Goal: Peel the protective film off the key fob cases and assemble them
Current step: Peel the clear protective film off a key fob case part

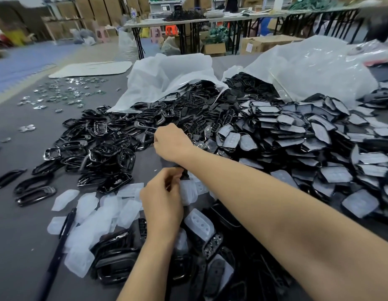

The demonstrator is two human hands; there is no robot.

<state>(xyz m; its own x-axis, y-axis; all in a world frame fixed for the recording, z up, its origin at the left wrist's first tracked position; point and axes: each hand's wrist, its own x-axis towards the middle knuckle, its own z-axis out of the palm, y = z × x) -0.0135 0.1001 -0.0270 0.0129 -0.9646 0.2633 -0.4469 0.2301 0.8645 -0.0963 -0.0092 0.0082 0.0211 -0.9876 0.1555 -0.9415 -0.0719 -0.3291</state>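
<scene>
My right hand (pixel 171 142) reaches across to the heap of glossy black key fob frames (pixel 106 148), and its curled fingers grip one black frame (pixel 148 135) at the heap's right edge. Nearer to me, my left hand (pixel 161 200) pinches a dark case part (pixel 184 171) just under my right forearm; most of that part is hidden. Peeled whitish films (pixel 91 211) lie in a loose patch left of my left hand. A large pile of film-covered case plates (pixel 319 144) fills the right side. Assembled-looking black cases (pixel 115 263) lie close to me.
Two open white plastic bags (pixel 162 74) (pixel 314 66) spill black parts at the back of the grey table (pixel 19 246). Small shiny metal pieces (pixel 65 94) are scattered far left. A black pen (pixel 62 235) lies beside the films. Tables and cardboard boxes stand behind.
</scene>
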